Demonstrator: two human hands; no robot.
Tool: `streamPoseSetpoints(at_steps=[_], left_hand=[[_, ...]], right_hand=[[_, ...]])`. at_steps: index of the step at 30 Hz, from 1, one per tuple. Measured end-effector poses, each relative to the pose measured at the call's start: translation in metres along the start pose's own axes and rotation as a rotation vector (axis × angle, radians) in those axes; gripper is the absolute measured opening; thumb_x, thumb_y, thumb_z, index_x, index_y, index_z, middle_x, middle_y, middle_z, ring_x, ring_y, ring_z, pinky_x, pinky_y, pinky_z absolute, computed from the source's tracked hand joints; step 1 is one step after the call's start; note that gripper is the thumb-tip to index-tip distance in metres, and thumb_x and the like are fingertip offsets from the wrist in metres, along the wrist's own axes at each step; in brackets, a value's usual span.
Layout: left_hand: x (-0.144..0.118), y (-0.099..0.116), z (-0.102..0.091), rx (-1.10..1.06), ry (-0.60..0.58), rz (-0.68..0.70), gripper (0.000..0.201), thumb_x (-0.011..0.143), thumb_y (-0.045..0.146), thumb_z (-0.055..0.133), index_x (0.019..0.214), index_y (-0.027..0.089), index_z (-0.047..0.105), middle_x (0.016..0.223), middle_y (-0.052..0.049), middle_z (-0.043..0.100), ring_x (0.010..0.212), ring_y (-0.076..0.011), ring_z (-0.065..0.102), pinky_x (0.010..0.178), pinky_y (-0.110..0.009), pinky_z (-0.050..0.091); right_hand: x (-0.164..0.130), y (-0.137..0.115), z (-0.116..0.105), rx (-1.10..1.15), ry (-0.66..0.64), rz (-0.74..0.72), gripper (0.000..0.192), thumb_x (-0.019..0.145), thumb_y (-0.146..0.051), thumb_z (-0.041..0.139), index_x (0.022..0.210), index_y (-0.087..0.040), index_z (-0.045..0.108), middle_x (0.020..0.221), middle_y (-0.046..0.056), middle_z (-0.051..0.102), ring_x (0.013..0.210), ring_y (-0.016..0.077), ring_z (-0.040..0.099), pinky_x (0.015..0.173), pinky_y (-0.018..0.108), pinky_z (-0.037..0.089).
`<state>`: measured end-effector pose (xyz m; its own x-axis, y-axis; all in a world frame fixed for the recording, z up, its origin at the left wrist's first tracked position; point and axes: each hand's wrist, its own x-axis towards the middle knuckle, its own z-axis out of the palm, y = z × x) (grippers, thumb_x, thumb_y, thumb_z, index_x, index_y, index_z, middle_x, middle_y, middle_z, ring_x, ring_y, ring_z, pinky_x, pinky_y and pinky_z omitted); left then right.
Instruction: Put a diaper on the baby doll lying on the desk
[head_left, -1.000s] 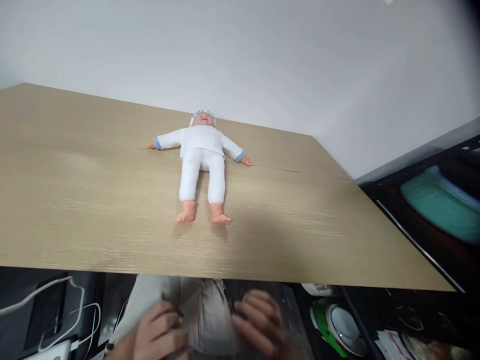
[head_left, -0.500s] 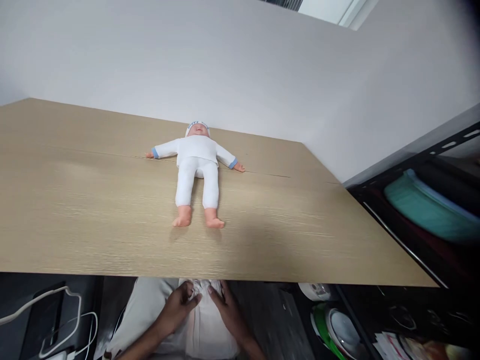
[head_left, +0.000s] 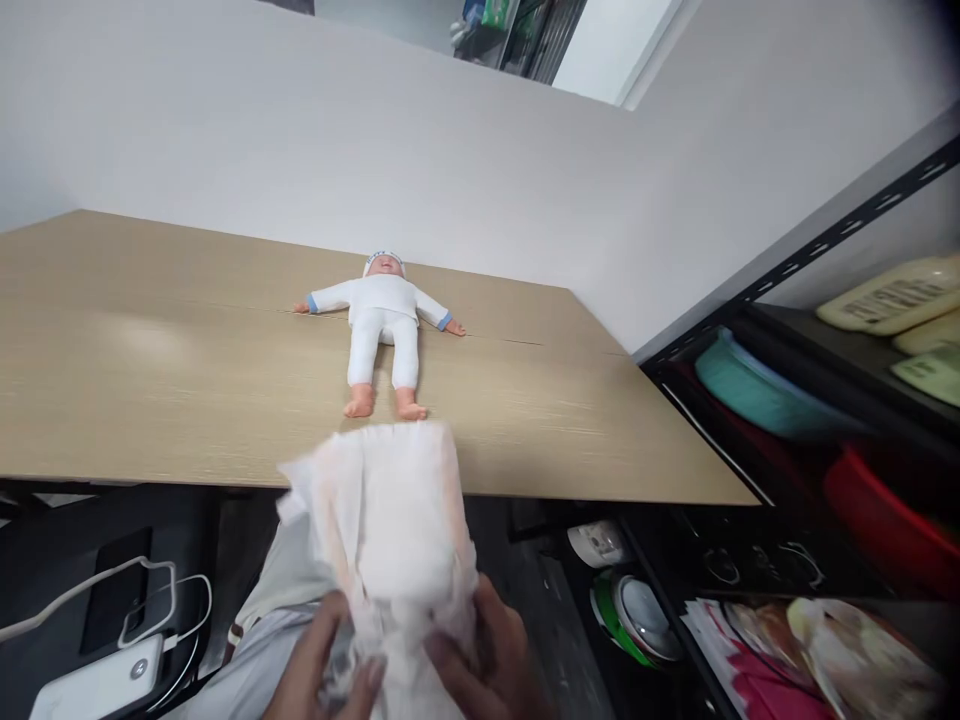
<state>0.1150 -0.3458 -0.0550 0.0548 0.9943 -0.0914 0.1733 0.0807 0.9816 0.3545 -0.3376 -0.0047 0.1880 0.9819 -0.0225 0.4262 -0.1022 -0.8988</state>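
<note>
Here, at the bottom centre of the frame, I have both hands up on a white diaper.

Left hand (head_left: 322,665): low in the frame, left of centre; its fingers are curled around the lower left edge of the diaper, pinching the soft material.

Right hand (head_left: 484,665): low in the frame, just right of centre; its fingers are closed on the lower right edge of the same diaper.

Diaper (head_left: 390,520): blurred, held up between my two hands; it rises from the bottom centre, and its top edge overlaps the near edge of the table, just below the doll's feet in the picture.

Doll (head_left: 381,325): a baby doll in a white suit with blue cuffs and a white cap, lying on its back in the middle of the frame, arms spread wide, feet toward me.

Table (head_left: 150,380): pale wood, filling the left and centre.

Shelf rack (head_left: 825,400): dark, at the right, with a teal container and other items I cannot make out.

Power bank (head_left: 97,685): white, lower left corner, with white cables beside it.
</note>
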Motion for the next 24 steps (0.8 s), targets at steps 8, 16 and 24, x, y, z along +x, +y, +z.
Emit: streamPoseSetpoints(at_steps=[8, 16, 24], left_hand=[[0.066, 0.022, -0.010, -0.174, 0.156, -0.083, 0.053, 0.092, 0.068, 0.082, 0.131, 0.034, 0.068, 0.132, -0.010, 0.078, 0.130, -0.0361, 0.076, 0.108, -0.045, 0.066], [0.063, -0.006, -0.007, -0.213, 0.186, -0.185, 0.068, 0.088, 0.071, 0.085, 0.141, 0.036, 0.061, 0.120, -0.008, 0.072, 0.128, -0.0346, 0.077, 0.102, -0.043, 0.066], [0.054, -0.015, -0.009, -0.036, 0.151, 0.001, 0.065, 0.102, 0.053, 0.079, 0.153, 0.041, 0.040, 0.122, -0.005, 0.072, 0.129, -0.0287, 0.077, 0.109, -0.043, 0.064]], right_hand=[[0.072, -0.039, 0.050, 0.271, -0.204, -0.111, 0.038, 0.106, -0.055, 0.073, 0.127, -0.024, 0.072, 0.113, 0.007, 0.087, 0.104, 0.0283, 0.083, 0.088, 0.033, 0.066], [0.075, 0.006, 0.056, -0.022, 0.086, -0.163, 0.032, 0.106, -0.053, 0.071, 0.122, -0.025, 0.075, 0.106, 0.009, 0.081, 0.093, 0.0283, 0.077, 0.082, 0.041, 0.065], [0.113, -0.036, 0.058, -0.237, 0.017, -0.575, 0.053, 0.111, -0.035, 0.065, 0.164, -0.036, 0.058, 0.158, 0.012, 0.070, 0.154, 0.0374, 0.061, 0.128, 0.066, 0.053]])
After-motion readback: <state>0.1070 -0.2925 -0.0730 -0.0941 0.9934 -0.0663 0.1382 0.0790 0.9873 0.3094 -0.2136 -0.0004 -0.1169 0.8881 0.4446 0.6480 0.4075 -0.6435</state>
